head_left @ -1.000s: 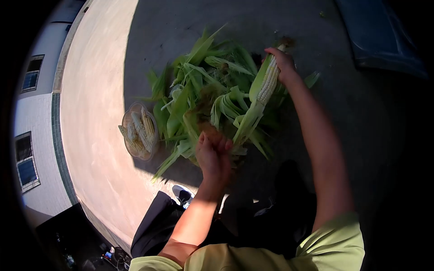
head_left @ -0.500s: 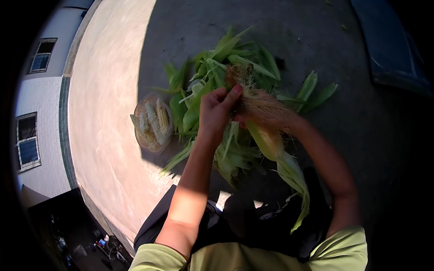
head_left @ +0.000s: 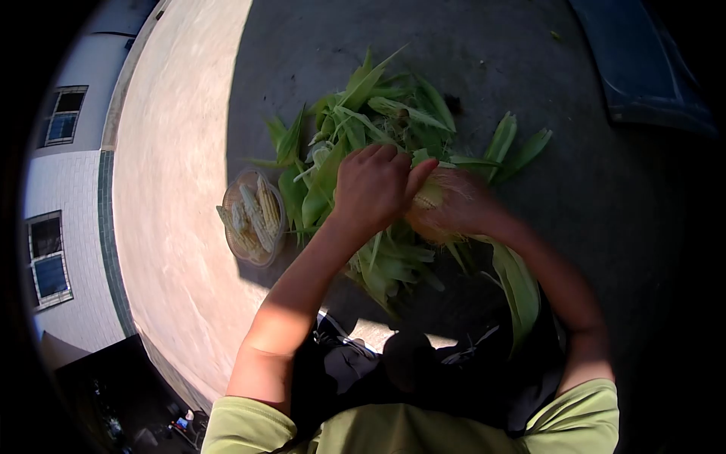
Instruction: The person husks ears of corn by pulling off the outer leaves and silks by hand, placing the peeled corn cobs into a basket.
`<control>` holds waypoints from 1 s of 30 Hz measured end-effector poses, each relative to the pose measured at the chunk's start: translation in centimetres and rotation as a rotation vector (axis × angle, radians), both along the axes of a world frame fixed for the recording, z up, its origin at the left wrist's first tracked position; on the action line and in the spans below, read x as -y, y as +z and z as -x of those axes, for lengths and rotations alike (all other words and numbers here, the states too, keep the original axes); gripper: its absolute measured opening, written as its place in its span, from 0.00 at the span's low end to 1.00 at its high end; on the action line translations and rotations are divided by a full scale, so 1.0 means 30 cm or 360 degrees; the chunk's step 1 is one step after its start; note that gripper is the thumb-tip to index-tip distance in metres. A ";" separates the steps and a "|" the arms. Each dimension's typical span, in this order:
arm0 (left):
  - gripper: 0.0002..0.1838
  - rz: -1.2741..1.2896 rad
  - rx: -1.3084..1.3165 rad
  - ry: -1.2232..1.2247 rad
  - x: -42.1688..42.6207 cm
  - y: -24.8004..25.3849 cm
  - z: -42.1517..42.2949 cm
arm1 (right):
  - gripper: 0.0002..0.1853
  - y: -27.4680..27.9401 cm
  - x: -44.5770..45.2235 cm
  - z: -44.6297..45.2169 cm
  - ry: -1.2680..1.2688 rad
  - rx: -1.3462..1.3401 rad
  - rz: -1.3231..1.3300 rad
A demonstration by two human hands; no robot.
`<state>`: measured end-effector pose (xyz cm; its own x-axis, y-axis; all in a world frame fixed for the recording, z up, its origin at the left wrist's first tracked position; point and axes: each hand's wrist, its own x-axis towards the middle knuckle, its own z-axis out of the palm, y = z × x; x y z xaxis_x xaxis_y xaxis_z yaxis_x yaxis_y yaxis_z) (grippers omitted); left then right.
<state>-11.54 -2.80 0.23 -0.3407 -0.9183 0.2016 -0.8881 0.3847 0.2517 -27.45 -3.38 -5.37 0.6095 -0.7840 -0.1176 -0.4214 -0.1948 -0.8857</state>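
An ear of corn (head_left: 429, 196) shows a patch of pale kernels between my two hands. Around it is wrapped my right hand (head_left: 461, 203), with strands of brownish silk by the fingers. From this ear, peeled-back green husk (head_left: 518, 291) hangs toward my lap. My left hand (head_left: 376, 184) is closed, its back toward me and its thumb pointing at the kernels; what its fingers grip is hidden. Beyond and below both hands lies a pile of green husks (head_left: 367, 94) on the ground.
Left of the pile, a clear plastic bowl (head_left: 278, 240) holds several husked ears. Loose husk leaves (head_left: 522, 151) lie to the right. A dark blue object (head_left: 650, 83) stands at upper right. A sunlit strip of concrete (head_left: 170, 189) runs along a white building (head_left: 68, 181).
My left hand has turned from a thumb-up pinch at the silk to knuckles up. The long tuft of silk above the ear no longer shows. The hanging husk has swung right.
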 end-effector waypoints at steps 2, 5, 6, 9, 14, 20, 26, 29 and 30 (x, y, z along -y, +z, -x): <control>0.28 -0.0469 0.0224 -0.0212 0.017 -0.026 -0.039 | 0.28 0.022 0.004 0.027 0.0089 -0.0127 -0.0072; 0.31 -0.0727 -0.0529 -0.0117 -0.026 -0.081 -0.070 | 0.28 0.045 -0.007 0.065 0.0276 -0.0177 -0.0213; 0.31 -0.1020 -0.1027 0.0050 -0.051 -0.082 -0.070 | 0.28 0.053 -0.010 0.077 0.0362 -0.0096 -0.0260; 0.15 -0.1047 -0.1358 0.0375 -0.141 -0.049 -0.020 | 0.31 0.081 0.023 0.100 0.0576 0.0114 -0.0426; 0.26 -0.1047 -0.2384 0.0200 -0.076 0.006 0.022 | 0.36 0.103 -0.005 0.096 -0.0168 0.0394 0.0496; 0.30 -0.1637 -0.3183 0.0521 -0.034 0.107 0.178 | 0.28 0.026 -0.001 0.059 -0.0569 0.1304 -0.0346; 0.18 -0.1790 -0.2413 0.0228 -0.091 0.011 0.151 | 0.24 -0.048 0.089 0.124 -0.1062 0.1660 -0.1152; 0.20 -0.1555 -0.1801 0.0365 -0.177 -0.004 0.063 | 0.25 -0.059 0.196 0.248 -0.1732 0.1761 -0.1075; 0.21 -0.1494 -0.1692 0.0498 -0.173 -0.016 0.019 | 0.25 -0.058 0.209 0.271 -0.1872 0.1733 -0.1059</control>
<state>-12.10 2.41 -0.25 -0.1813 -0.8589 -0.4791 -0.1398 -0.4597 0.8770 -35.57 -9.65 -7.11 -0.1918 -0.8227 -0.5351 0.7372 0.2392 -0.6319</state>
